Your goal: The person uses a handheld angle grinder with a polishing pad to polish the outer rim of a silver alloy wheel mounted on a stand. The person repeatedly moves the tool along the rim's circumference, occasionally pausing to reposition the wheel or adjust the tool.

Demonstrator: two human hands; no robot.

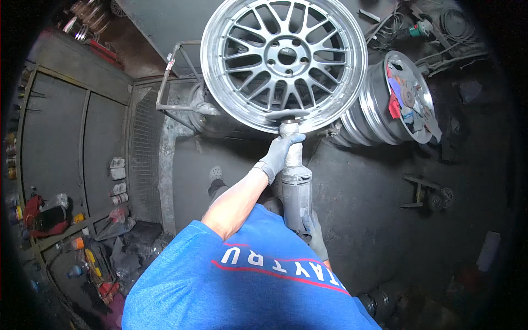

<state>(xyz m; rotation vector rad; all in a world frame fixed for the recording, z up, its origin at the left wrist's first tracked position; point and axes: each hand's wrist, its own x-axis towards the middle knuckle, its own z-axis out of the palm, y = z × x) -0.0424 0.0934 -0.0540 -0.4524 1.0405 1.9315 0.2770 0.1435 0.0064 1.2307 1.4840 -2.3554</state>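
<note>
A large silver alloy wheel (274, 102) with mesh-like spokes faces me at the top. Both my gloved hands hold a dusty grey angle grinder (297, 195), its long body pointing away from me. Wrapped round the pale neck behind its head is my left hand (279, 154). My right hand (316, 234) grips the rear end of the body, its fingers partly hidden behind it. The thin, round grinder disc (287, 114) lies at the wheel's lower lip, seen nearly edge-on. Whether it touches the metal I cannot tell.
On the right, a second wheel lying on its side (379, 104) carries red cloth and several discs (407, 96). A metal frame (165, 88) stands left of the mounted wheel. Cables (456, 25) hang at the far right. Bags and clutter (124, 247) line the left.
</note>
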